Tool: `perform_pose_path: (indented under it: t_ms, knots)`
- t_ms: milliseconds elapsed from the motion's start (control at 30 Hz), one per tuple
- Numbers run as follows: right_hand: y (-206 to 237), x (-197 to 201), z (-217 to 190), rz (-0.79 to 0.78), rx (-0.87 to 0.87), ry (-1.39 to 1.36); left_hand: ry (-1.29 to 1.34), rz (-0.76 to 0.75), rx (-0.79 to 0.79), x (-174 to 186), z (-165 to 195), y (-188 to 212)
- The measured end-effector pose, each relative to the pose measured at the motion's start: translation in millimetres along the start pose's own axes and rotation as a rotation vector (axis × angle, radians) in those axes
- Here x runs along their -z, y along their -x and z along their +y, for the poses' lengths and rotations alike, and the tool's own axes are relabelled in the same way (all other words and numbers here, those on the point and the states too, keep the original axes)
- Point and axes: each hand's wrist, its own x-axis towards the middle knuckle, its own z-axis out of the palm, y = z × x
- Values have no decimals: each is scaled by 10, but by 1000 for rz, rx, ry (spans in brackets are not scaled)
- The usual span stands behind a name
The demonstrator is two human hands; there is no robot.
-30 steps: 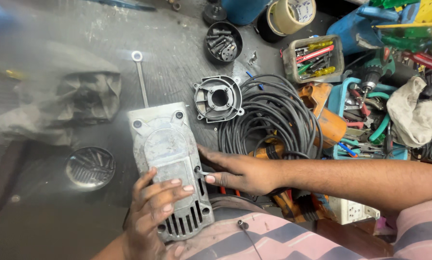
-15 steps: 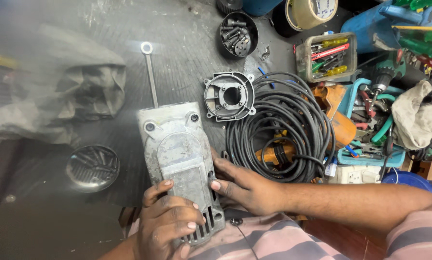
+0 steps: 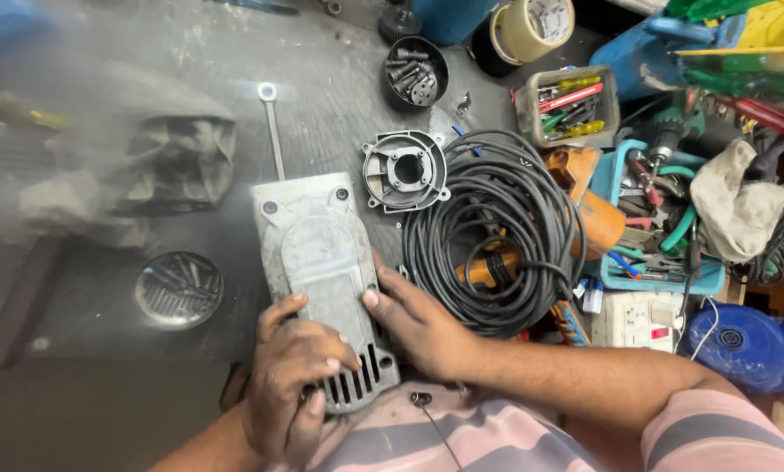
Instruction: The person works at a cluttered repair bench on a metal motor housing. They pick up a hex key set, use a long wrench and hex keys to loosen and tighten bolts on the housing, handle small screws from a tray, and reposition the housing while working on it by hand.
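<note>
A grey metal motor housing (image 3: 317,253) with vent slots at its near end lies lengthwise on the dark work surface, partly over my lap. My left hand (image 3: 291,385) rests on its near end, fingers curled over the slots. My right hand (image 3: 414,319) presses flat against the housing's right side, thumb on its top edge. A long thin rod with a ring end (image 3: 272,127) sticks out beyond the housing's far end. A round grey end cap (image 3: 405,170) lies just to the right of the housing's far corner.
A big coil of black cable (image 3: 497,236) lies right of the housing. Behind are a black bowl of bolts (image 3: 416,70), a box of screwdrivers (image 3: 566,105) and a tape roll (image 3: 531,26). A round drain grate (image 3: 178,288) and crumpled cloth (image 3: 178,162) sit left. Tools crowd the right side.
The view has shifted so the housing sits lower and more central. My left hand slid toward the slotted near end; my right hand stays against the housing's right side.
</note>
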Motion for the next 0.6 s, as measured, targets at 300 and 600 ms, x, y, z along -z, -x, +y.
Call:
perform_pose_path:
  t_ms: [300,600]
  knots:
    - [433,61,-390,218,-50,631,-386,194,-64,-81,388,129]
    - [829,143,-205,-92,295,141,-594,91,162,-2,908,350]
